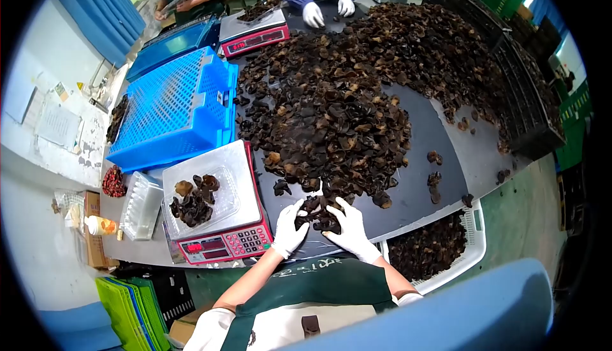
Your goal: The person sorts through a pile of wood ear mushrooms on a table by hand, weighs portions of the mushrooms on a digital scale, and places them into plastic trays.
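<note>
Both of my hands wear white gloves at the table's near edge. My left hand (290, 227) and my right hand (352, 227) curve around a small cluster of dark wood ear mushrooms (312, 209), fingers apart. Beyond them spreads a large heap of the same brown-black pieces (331, 121). To the left of my left hand stands a red and white scale (248, 188). On it rests a clear plastic tray (226, 207) with several mushroom pieces (191, 207) inside; its red display is too small to read.
Blue crates (172, 109) stand at the left, near stacked clear trays (141, 204). A second scale (255, 39) sits farther back. Two people work across the table, one with gloved hands (313, 14) at the heap. A white basket (475, 236) of mushrooms is below right; dark crates (523, 90) line the right.
</note>
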The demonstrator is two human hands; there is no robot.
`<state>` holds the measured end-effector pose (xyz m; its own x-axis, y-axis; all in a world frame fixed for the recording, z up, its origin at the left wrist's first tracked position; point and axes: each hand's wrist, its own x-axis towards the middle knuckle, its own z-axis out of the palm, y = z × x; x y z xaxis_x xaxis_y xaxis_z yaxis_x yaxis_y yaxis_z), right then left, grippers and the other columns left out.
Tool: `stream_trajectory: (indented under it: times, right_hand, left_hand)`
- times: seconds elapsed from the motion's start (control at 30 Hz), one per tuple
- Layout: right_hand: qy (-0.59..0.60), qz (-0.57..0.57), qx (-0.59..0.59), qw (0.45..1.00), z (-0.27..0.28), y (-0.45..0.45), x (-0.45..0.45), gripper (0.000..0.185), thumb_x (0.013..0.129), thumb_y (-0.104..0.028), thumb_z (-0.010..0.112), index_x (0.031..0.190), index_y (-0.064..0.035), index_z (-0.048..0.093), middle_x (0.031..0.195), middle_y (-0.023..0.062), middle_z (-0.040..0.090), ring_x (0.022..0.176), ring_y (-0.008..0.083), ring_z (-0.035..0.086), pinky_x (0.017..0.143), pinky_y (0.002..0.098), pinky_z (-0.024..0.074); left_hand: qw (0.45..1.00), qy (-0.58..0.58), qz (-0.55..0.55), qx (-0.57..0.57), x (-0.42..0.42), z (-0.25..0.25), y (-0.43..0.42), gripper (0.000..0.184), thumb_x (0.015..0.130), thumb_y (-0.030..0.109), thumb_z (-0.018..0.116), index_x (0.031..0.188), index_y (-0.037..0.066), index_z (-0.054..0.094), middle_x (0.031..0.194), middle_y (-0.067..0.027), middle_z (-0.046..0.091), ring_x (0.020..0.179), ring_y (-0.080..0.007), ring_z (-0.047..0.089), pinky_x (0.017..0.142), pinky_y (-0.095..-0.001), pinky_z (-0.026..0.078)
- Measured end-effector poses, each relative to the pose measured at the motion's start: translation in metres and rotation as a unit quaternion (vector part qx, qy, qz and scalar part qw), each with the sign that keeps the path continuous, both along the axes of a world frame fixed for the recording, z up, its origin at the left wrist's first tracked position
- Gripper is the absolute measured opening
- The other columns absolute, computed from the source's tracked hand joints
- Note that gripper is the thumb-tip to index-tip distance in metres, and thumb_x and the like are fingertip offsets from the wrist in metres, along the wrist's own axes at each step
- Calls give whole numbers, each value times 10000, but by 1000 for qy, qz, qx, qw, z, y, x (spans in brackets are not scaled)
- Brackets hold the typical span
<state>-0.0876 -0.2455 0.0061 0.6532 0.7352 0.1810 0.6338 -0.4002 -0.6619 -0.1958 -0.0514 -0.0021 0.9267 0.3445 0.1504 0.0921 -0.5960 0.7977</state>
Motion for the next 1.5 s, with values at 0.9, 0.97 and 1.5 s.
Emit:
stream_trajectory:
  times: [0.9, 0.97, 1.5]
  right_hand:
    - [-69, 16, -10, 997, 13, 24, -14, 749, 584, -231, 833, 1262, -86, 549, 1310, 262, 500, 1071, 420, 571, 911, 486, 483]
    - [-88, 45, 57, 994, -15, 23, -14, 636, 589, -159, 825, 1166, -84, 568, 1246, 227, 528, 1072, 414, 572, 914, 475, 490]
    - [-35, 241, 223, 944, 128, 232, -46, 566, 604, -67, 842, 1070, -60, 521, 1152, 206, 535, 1085, 367, 575, 918, 432, 487]
  left_hand:
    - [980, -33, -112, 160, 19, -16, -6, 559, 702, 12, 581, 1254, 86, 536, 1223, -157, 558, 1110, -373, 515, 961, -453, 403]
    - [987, -65, -104, 105, 22, -41, -14, 391, 728, 38, 561, 1116, 86, 581, 1110, -141, 595, 1069, -364, 545, 918, -456, 415]
    - [980, -98, 129, 118, -83, 159, 126, 570, 655, -18, 543, 1215, 85, 531, 1225, -180, 541, 1201, -388, 482, 1022, -468, 384]
